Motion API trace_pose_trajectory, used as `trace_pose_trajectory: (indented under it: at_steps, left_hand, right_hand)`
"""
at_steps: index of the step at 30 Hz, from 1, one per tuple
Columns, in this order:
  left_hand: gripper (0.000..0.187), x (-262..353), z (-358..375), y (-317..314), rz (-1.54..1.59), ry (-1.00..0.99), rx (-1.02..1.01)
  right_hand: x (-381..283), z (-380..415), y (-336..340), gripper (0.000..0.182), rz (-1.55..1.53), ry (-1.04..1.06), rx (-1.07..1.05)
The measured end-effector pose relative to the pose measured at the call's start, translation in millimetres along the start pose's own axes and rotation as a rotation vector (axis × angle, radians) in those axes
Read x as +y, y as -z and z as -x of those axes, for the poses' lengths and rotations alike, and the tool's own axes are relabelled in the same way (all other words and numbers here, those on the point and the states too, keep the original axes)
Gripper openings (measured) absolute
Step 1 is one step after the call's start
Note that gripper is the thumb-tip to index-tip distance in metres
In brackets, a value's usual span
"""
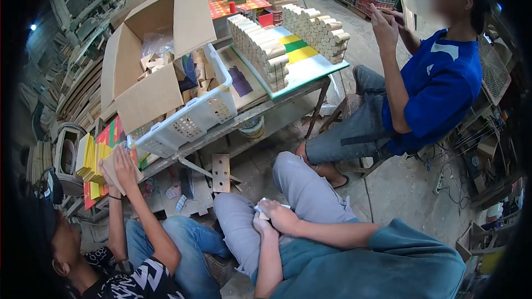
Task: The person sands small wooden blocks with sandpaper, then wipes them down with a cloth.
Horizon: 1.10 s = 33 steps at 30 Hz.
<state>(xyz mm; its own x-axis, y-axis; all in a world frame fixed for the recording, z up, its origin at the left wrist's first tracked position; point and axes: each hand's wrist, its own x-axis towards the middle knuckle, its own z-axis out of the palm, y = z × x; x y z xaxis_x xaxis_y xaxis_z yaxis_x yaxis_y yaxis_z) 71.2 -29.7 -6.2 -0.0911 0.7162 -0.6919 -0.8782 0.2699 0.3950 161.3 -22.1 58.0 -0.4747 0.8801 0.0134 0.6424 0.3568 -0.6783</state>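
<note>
Both of my hands meet over my lap, between my grey-trousered knees. My left hand is closed around a small pale wooden piece, of which only a corner shows. My right hand lies over it, fingers closed on a thin white-and-blue item that sticks out on both sides; its kind is too small to make out. Ahead of my left knee a wooden board with holes leans upright by the table.
A white plastic crate and an open cardboard box hold wooden pieces. Stacked wooden cylinders stand on a glass-topped table. One co-worker in a blue shirt sits right; another person holds a wooden board at left.
</note>
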Motion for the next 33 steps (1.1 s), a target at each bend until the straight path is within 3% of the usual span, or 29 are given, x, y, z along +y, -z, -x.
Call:
trace_pose_trajectory:
  at_steps: [1, 3, 5, 6, 7, 9, 11, 12, 13, 14, 15, 17, 19, 22, 24, 25, 27, 29, 31, 33]
  left_hand:
    - [0.040, -5.7, -6.9, 5.5, -0.001, -0.002, -0.003]
    - [0.039, -4.3, -24.5, 25.3, -0.153, -0.068, 0.014]
    - [0.039, -0.6, -28.3, 29.6, -0.136, -0.066, 0.022]
    - [0.038, -4.1, -25.4, 30.2, -0.116, -0.048, 0.029]
    - [0.038, -9.6, -21.9, 30.2, -0.096, -0.026, 0.035]
    - [0.036, -12.9, -7.7, 14.9, -0.060, 0.015, 0.037]
    - [0.035, 4.1, 10.9, -10.3, -0.037, 0.030, 0.034]
    - [0.035, 11.0, -14.2, 11.7, -0.046, 0.017, 0.033]
    - [0.035, 1.7, -34.5, 35.7, -0.964, -0.197, 0.076]
    - [0.035, -31.4, -101.7, 103.4, -1.877, -0.395, 0.119]
    - [0.035, -10.4, -54.6, 62.5, -1.873, -0.379, 0.120]
    - [0.030, 5.1, 11.1, -7.2, -0.031, 0.036, 0.015]
    - [0.027, 10.1, -4.2, -5.3, -0.091, 0.018, 0.013]
    - [0.028, 24.3, -21.9, -31.9, -0.111, -0.003, -0.078]
    - [0.029, 3.7, -19.4, -34.5, -0.117, 0.044, -0.106]
    - [0.029, -10.2, -16.8, -33.7, -0.120, 0.075, -0.116]
    - [0.030, -24.2, -18.6, -41.6, -0.130, 0.107, -0.154]
    - [0.031, -16.8, -28.0, -49.9, -0.143, 0.099, -0.187]
    - [0.032, -17.3, -28.4, -45.7, -0.144, 0.102, -0.188]
    - [0.032, -23.7, -22.3, -34.5, -0.149, 0.118, -0.177]
  right_hand:
    - [9.6, -8.0, -2.4, 0.052, 0.047, -0.092, -0.095]
    - [-8.2, 1.9, -1.5, 0.053, 0.076, -0.082, -0.086]
    - [-27.7, 21.9, 6.1, 0.051, 0.043, 0.179, 0.053]
    - [-27.6, 23.5, 0.9, 0.038, 0.072, 0.239, 0.191]
    - [-20.7, 18.3, -2.1, 0.038, 0.076, 0.232, 0.183]
    - [-1.0, 0.4, -0.4, 0.040, -0.036, -0.082, -0.024]
    - [0.2, 2.7, 4.0, 0.041, 0.068, -0.103, -0.053]
    - [-10.0, 9.3, 4.4, 0.041, 0.044, -0.021, 0.011]
    - [-20.6, 16.1, 5.5, 0.041, 0.021, 0.062, 0.069]
    - [-30.4, 25.2, 8.1, 0.040, 0.070, 0.175, 0.151]
    - [-25.8, 19.2, 3.8, 0.040, 0.069, 0.169, 0.138]
    - [1.2, 2.3, -1.8, 0.041, 0.040, -0.070, 0.009]
    - [3.8, 3.0, -3.2, 0.039, 0.070, -0.130, -0.034]
    - [-10.8, 15.2, -8.9, 0.035, 0.045, 0.016, 0.075]
    - [-8.6, 13.5, -14.4, 0.032, 0.005, 0.215, 0.308]
    - [-0.1, 12.4, -20.9, 0.032, 0.025, 0.183, 0.314]
    - [14.0, -4.0, -16.2, 0.032, -0.048, -0.201, -0.024]
    - [-11.1, 16.2, -14.0, 0.035, 0.067, -0.023, 0.057]
    - [-7.4, 22.2, -27.5, 0.036, 0.096, 0.220, 0.274]
    - [22.9, 4.3, -49.8, 0.039, 0.101, 0.033, 0.108]
